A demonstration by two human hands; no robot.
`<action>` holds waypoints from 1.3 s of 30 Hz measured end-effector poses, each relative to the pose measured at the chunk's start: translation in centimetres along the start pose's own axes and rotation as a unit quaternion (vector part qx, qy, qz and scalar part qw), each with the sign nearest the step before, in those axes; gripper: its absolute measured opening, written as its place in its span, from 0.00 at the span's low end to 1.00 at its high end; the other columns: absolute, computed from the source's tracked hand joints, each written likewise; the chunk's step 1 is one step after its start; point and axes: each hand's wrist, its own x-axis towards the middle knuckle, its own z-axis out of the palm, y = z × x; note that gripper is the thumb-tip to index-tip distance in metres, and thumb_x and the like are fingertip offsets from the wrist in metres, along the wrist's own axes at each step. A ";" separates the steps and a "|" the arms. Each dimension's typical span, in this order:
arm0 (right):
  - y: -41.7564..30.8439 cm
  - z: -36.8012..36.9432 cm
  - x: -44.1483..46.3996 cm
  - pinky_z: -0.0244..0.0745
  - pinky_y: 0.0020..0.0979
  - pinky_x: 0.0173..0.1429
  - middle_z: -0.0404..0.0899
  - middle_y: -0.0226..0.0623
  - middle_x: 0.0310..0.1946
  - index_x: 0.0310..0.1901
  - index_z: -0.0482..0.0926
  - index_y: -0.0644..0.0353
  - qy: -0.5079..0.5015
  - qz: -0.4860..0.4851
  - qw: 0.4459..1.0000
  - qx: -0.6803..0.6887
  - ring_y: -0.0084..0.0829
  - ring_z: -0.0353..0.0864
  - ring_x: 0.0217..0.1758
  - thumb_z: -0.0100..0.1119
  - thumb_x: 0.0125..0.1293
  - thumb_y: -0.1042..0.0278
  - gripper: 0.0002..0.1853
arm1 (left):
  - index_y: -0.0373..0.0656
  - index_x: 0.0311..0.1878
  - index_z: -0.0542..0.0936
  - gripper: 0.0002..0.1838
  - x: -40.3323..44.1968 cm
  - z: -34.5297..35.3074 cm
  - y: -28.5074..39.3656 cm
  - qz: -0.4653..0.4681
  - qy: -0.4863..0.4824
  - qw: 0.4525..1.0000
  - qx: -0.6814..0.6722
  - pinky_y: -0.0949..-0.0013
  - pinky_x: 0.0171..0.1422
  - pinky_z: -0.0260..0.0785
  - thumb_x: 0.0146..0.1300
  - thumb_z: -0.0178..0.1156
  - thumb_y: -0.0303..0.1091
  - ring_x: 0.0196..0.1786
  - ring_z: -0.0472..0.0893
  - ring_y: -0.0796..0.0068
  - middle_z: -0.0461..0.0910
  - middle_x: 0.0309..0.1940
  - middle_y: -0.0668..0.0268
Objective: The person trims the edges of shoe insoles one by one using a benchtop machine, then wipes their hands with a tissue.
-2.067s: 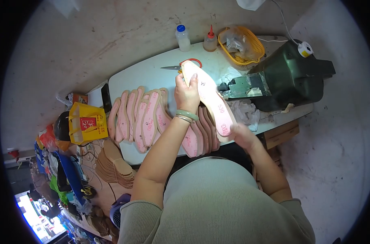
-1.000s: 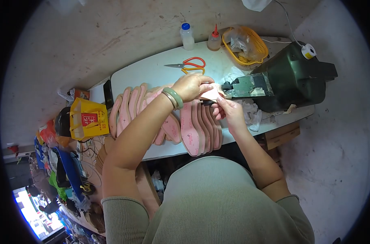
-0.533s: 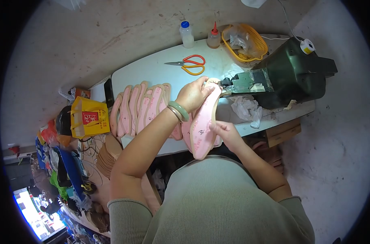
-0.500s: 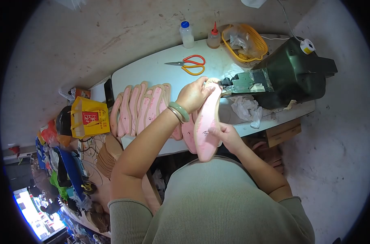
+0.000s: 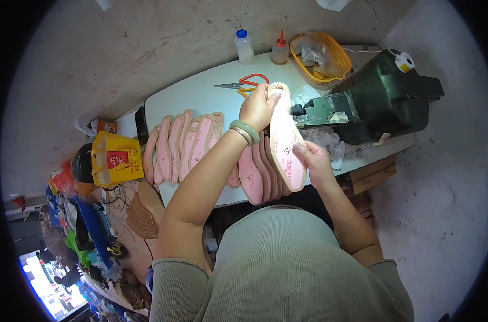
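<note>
A pink insole point(image 5: 284, 140) with a tan rim and a handwritten mark is held up in front of my body, over the table's front edge. My left hand point(image 5: 256, 109) pinches its upper end, where the rim is pleated, with the thumb on top. Lower down, my right hand point(image 5: 314, 162) grips the right edge, its thumb on the pink face. Just right of the insole's upper half is the narrow arm of a dark green machine point(image 5: 397, 99). Behind the held piece stand several stacked insoles point(image 5: 252, 174).
More pink insoles point(image 5: 191, 147) lie overlapped on the white table point(image 5: 174, 96). Scissors point(image 5: 229, 86), a blue-capped bottle point(image 5: 244, 48), a red-tipped bottle point(image 5: 280, 52) and a yellow basket point(image 5: 340, 56) sit farther back. Left are a yellow bag point(image 5: 128, 174) and brown sole-shaped pieces point(image 5: 143, 214).
Both hands have raised the insole away from my body and tilted it, its lower end swinging right. Its upper end has moved off the machine's tip. More of the stack behind shows.
</note>
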 end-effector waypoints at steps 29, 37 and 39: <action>7.2 5.4 2.5 0.75 0.29 0.51 0.83 0.42 0.41 0.57 0.75 0.63 -0.167 -0.023 0.936 -0.308 0.28 0.81 0.45 0.63 0.64 0.64 0.22 | 0.34 0.68 0.60 0.41 -16.8 -2.9 -8.0 -0.129 0.127 0.983 -0.022 0.73 0.39 0.71 0.57 0.70 0.40 0.33 0.75 0.79 0.73 0.35 0.65; 3.8 4.5 1.8 0.76 0.26 0.48 0.83 0.37 0.42 0.58 0.78 0.62 -0.100 -0.143 0.947 -0.269 0.25 0.81 0.42 0.61 0.63 0.74 0.20 | 0.36 0.50 0.78 0.11 -16.8 -2.6 -5.2 -0.113 0.051 0.927 -0.354 0.77 0.42 0.72 0.67 0.60 0.29 0.38 0.79 0.84 0.82 0.39 0.68; 3.5 4.7 1.3 0.77 0.30 0.43 0.82 0.40 0.37 0.56 0.79 0.61 -0.053 -0.258 0.893 -0.365 0.33 0.82 0.37 0.61 0.61 0.74 0.20 | 0.35 0.50 0.78 0.11 -16.3 -1.4 -4.2 -0.083 0.085 0.931 -0.344 0.76 0.43 0.73 0.67 0.60 0.28 0.39 0.79 0.83 0.83 0.40 0.67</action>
